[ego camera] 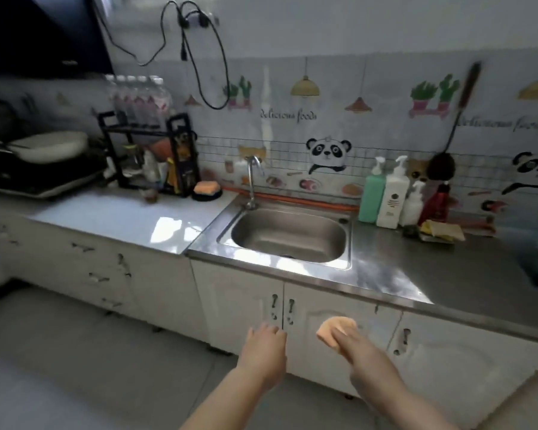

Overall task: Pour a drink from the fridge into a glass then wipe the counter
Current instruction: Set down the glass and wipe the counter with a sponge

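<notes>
The right grip (353, 344) clasps a peach sponge (334, 330), held low before the cabinet doors (239, 302), under the desk (423, 274) front edge. The steel top lies up and ahead, running left to right, nearest this grip. The left grip (266, 339) hangs alongside, loosely curled, holding nothing.

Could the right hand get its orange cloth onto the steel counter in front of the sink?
Probably yes. The right hand holds the orange cloth in front of the cabinet doors, below the steel counter, and nothing stands between them.

Home kitchen: sink (288, 235), faucet (251, 178), cabinets (236, 308).
</notes>
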`<move>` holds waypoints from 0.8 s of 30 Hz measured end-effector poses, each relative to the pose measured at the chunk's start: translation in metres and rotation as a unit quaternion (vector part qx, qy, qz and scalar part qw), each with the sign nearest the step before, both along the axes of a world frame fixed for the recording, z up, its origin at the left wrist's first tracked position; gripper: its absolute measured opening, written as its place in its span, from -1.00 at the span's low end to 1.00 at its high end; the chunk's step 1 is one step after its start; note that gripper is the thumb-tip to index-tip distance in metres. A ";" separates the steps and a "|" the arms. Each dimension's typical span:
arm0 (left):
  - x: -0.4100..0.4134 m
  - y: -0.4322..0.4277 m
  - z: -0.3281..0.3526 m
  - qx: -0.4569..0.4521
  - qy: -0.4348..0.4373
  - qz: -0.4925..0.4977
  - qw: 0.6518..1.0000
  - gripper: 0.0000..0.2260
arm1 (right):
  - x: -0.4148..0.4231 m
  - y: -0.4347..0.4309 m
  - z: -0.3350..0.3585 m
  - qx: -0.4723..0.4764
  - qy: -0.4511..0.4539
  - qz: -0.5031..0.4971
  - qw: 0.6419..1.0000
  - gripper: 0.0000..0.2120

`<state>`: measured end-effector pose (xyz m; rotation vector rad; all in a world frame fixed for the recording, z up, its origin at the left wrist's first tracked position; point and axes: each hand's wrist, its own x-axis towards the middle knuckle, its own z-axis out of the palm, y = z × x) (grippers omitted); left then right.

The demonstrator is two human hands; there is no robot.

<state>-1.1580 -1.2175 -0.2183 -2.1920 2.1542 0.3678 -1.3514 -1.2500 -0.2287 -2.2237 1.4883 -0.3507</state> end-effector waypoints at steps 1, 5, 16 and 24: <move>0.021 -0.005 0.001 -0.004 0.001 0.014 1.000 -0.65 | 0.022 -0.010 0.002 -0.001 -0.001 0.011 1.000 -0.30; 0.104 -0.028 0.003 -0.016 0.005 0.060 0.998 -0.61 | 0.106 -0.048 0.007 -0.010 0.013 0.049 0.999 -0.31; 0.260 -0.088 0.010 -0.031 0.025 0.131 0.991 -0.64 | 0.265 -0.137 0.024 -0.039 -0.010 0.127 0.991 -0.46; 0.322 -0.164 0.001 -0.029 0.032 0.162 0.986 -0.64 | 0.339 -0.229 0.019 -0.027 -0.034 0.177 0.983 -0.54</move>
